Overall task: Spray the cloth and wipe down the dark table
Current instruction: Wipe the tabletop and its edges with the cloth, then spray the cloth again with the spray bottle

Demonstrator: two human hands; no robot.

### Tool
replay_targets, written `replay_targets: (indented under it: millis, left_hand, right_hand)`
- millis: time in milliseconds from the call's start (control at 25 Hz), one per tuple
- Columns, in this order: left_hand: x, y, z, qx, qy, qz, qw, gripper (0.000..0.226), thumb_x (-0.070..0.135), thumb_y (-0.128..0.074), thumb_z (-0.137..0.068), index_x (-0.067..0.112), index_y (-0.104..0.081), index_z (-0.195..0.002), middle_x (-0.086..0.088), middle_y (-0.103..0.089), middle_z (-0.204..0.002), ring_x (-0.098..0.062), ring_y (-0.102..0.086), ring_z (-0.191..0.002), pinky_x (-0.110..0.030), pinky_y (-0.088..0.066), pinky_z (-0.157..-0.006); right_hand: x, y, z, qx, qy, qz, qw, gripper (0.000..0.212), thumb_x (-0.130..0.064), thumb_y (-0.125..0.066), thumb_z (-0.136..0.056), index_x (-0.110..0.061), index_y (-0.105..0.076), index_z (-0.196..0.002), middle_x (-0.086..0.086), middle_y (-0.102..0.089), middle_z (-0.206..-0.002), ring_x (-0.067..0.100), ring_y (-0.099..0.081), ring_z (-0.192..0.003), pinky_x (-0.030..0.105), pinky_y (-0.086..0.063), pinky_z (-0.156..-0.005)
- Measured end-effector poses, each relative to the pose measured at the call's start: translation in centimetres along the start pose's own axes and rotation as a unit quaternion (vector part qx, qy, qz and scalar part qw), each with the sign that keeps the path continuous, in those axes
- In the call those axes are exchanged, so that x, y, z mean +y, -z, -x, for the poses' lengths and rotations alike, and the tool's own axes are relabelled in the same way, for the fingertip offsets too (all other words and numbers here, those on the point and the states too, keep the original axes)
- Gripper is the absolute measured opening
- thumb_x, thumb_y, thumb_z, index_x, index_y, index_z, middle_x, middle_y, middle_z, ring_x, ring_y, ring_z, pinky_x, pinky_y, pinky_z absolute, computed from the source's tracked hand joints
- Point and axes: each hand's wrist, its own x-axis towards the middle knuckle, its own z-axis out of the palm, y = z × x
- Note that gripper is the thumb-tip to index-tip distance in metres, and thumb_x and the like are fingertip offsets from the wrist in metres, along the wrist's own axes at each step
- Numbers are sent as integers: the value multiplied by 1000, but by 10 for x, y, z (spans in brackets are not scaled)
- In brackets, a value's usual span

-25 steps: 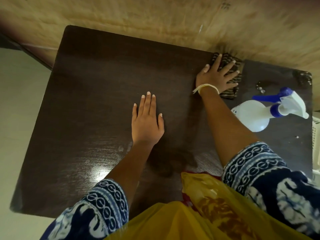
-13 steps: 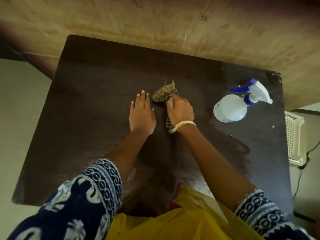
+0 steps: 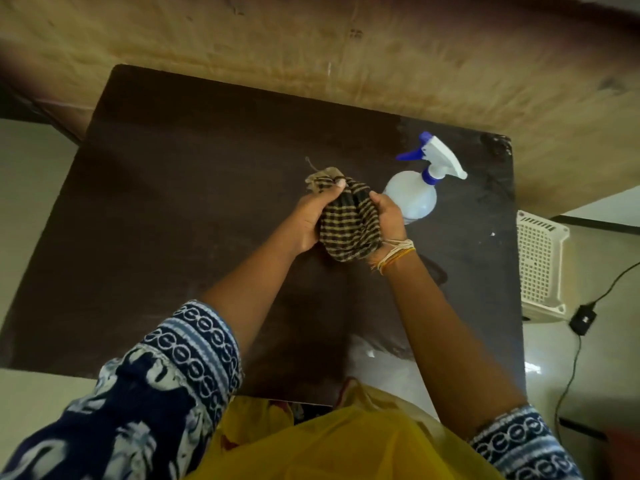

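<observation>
A brown and black striped cloth is bunched up above the middle of the dark table. My left hand grips its left side, thumb on top. My right hand grips its right side. The cloth hangs between both hands, lifted off the table top. A translucent white spray bottle with a white and blue trigger head stands on the table just right of my right hand, untouched.
A brown wooden wall runs behind the table. A white perforated plastic basket sits on the floor to the right, with a black cable and adapter beside it. My yellow garment is at the table's near edge.
My right hand slid the cloth from the far right toward the table's middle. My left hand came off the table, and both hands now hold the bunched cloth lifted.
</observation>
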Motion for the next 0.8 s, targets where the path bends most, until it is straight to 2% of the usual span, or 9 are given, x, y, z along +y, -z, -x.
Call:
replay_targets:
  millis: [80, 160, 240, 320, 360, 480, 560, 680, 800]
  left_hand:
    - [-15, -13, -5, 76, -57, 7, 995, 38, 26, -72, -87, 8, -65, -120, -12, -71, -115, -29, -67, -111, -46, -53, -96]
    - [-25, -25, -6, 93, -71, 50, 992, 33, 24, -70, -89, 10, -65, -119, -12, -71, -116, -27, -67, -108, -47, -54, -94]
    - [-31, -33, -7, 98, -68, 70, 990, 31, 26, -67, -91, 12, -64, -119, -11, -71, -117, -27, -68, -107, -47, -55, -92]
    - [-32, -38, -6, 116, -67, 77, 988, 27, 27, -67, -91, 15, -64, -115, -10, -71, -115, -26, -69, -104, -47, -55, -91]
    - [-33, -39, -5, 125, -69, 77, 987, 27, 28, -68, -91, 15, -64, -114, -10, -71, -114, -27, -69, -102, -47, -56, -90]
    - [-34, -43, 1, 141, -76, 84, 983, 38, 24, -73, -87, 10, -63, -120, -12, -72, -112, -28, -71, -99, -47, -58, -85]
    - [-34, -44, 4, 140, -84, 84, 983, 40, 18, -72, -87, 8, -61, -124, -14, -71, -115, -29, -70, -100, -45, -59, -81]
    - [-31, -43, 7, 159, -79, 85, 980, 42, 18, -69, -90, 7, -57, -129, -16, -69, -119, -33, -68, -104, -46, -58, -80]
    - [-30, -37, 7, 176, -73, 75, 979, 44, 20, -67, -92, 8, -55, -132, -17, -67, -121, -33, -67, -106, -48, -56, -83]
  right_hand:
    - [-11, 11, 5, 72, 44, 117, 990, 32, -26, -48, -93, -12, -75, -83, 14, -72, -101, 33, -67, -105, 48, -52, -96]
    - [-24, 22, 9, 172, 107, 208, 957, 15, -19, -58, -89, -16, -67, -77, 9, -69, -99, 32, -62, -110, 47, -48, -102]
    - [-34, 35, 13, 275, 192, 250, 908, 13, -15, -62, -83, -18, -66, -71, 4, -68, -92, 27, -63, -99, 41, -54, -90]
    - [-42, 47, 15, 328, 292, 242, 865, 6, -13, -62, -80, -14, -61, -86, 4, -61, -95, 23, -60, -92, 31, -52, -76]
    - [-49, 52, 14, 316, 329, 266, 850, 22, -13, -65, -78, -13, -57, -99, 5, -57, -102, 20, -57, -94, 26, -49, -76]
    - [-76, 62, 1, 132, 322, 387, 854, 52, -10, -69, -82, -13, -48, -130, 7, -56, -129, 18, -55, -114, 29, -49, -96]
    - [-93, 64, -4, 45, 286, 452, 843, 47, -13, -68, -89, -12, -51, -133, 9, -61, -130, 22, -58, -117, 37, -47, -103]
    - [-104, 69, -7, -15, 304, 499, 812, 46, -18, -68, -91, -9, -53, -133, 10, -63, -128, 22, -60, -115, 34, -48, -99]
    - [-104, 68, -5, -30, 284, 457, 842, 34, -19, -71, -89, -2, -63, -117, 13, -71, -99, 25, -69, -85, 34, -55, -79]
